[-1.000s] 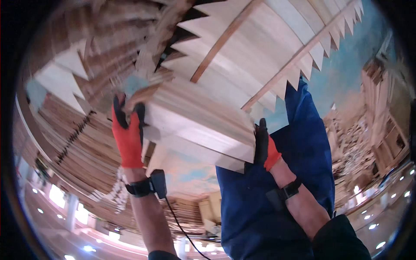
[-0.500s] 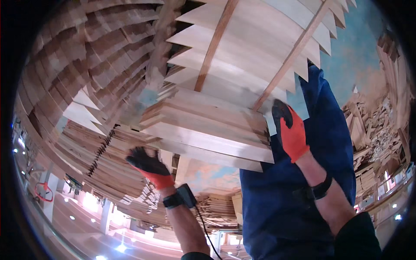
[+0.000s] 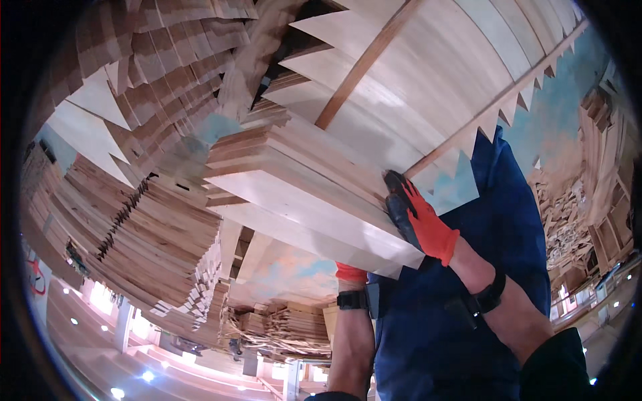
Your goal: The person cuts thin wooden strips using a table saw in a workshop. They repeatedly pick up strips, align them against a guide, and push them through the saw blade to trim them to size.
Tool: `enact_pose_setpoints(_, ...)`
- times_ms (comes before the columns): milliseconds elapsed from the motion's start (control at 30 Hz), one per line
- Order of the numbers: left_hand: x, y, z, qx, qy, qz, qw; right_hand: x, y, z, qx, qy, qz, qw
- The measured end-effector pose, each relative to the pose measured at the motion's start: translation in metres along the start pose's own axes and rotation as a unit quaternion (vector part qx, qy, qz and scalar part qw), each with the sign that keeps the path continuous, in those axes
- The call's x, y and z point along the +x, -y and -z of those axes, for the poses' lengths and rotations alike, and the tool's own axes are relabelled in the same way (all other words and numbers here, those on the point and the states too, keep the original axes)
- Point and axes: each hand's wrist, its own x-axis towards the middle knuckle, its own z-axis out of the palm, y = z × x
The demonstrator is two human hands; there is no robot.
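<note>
The stack of boards [image 3: 311, 204] lay in front of the person's body, its long pale edge slanting down toward the right and its ends pointed and not quite in line. As a pile it looked stiff and likely heavy, though any single board would probably have been light. The wood seemed dry and smooth, so the layers might have slid over one another if pushed from one side only, and the thin pointed corners looked the likeliest parts to chip or splinter. The best hold seemed to be at both ends, with the palms square to the wood, or under the lowest board.

The right hand [image 3: 424, 220], in a red and black glove, lay against the right end of the stack, its dark fingers [image 3: 396, 182] stretched out along the wood rather than curled around it, so it pressed without clasping. Of the left hand [image 3: 351, 273], only a bit of red glove showed just below the stack's lower edge; the boards hid the fingers, so I could not tell how far they were open or whether they held anything. Beyond the stack spread wider boards [image 3: 408, 87] crossed by narrow wooden strips [image 3: 369, 61]
</note>
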Motion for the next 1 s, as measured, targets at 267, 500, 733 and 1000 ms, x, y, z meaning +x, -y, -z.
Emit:
enact_pose_setpoints(267,-0.003,0.013,0.011,-0.002,0.004,0.029,1.000,0.004,-0.014,0.009,0.027,0.015,0.054,0.998)
enact_pose_setpoints(500,0.005,0.017,0.011,-0.004,0.024,0.031,0.999,-0.005,-0.014,0.007,0.023,-0.063,0.019,0.998)
enact_pose_setpoints(733,0.012,0.020,0.033,-0.012,0.048,0.009,0.999,0.016,0.005,0.122,0.126,-0.338,-0.197,0.912)
enact_pose_setpoints(1000,0.036,0.018,0.043,-0.001,0.072,-0.003,0.997,0.032,-0.002,0.147,-0.091,-0.364,-0.160,0.913)
